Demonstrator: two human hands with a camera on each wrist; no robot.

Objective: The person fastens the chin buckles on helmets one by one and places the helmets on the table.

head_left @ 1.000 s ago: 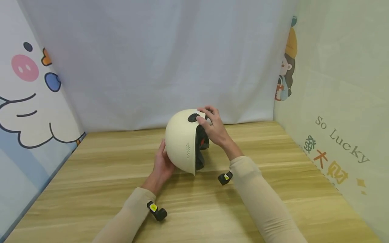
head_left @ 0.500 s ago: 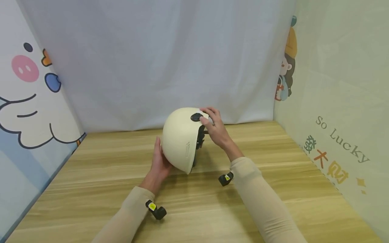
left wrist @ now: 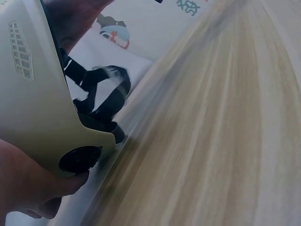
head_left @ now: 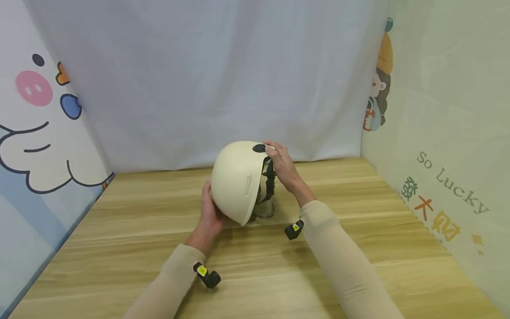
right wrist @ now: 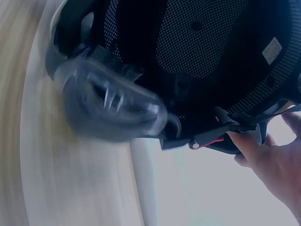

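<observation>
A cream helmet [head_left: 237, 181] is held tilted above the wooden table, its opening facing right. My left hand [head_left: 211, 215] supports its lower left shell; in the left wrist view the thumb lies beside a black oval fitting [left wrist: 81, 159]. At the upper right rim, my right hand [head_left: 284, 166] grips the edge next to another black fitting [head_left: 259, 148]. Black straps [head_left: 270, 179] hang from the opening. The right wrist view shows dark mesh lining [right wrist: 202, 37], a white label [right wrist: 272, 51], a red strip [right wrist: 214, 141] and a blurred, glossy dark piece [right wrist: 113, 103] dangling.
The wood-grain table [head_left: 255, 274] spreads beneath. A pale curtain [head_left: 223, 79] hangs behind it, close beyond the helmet. Printed cartoon panels stand along the left [head_left: 36, 133] and right [head_left: 442, 133] sides. Each sleeve cuff carries a small black camera [head_left: 294, 229].
The helmet has shifted slightly left and tilted in both hands, its lower rim swinging left. The straps and dangling piece have swung into view below the opening. Both hands keep their hold.
</observation>
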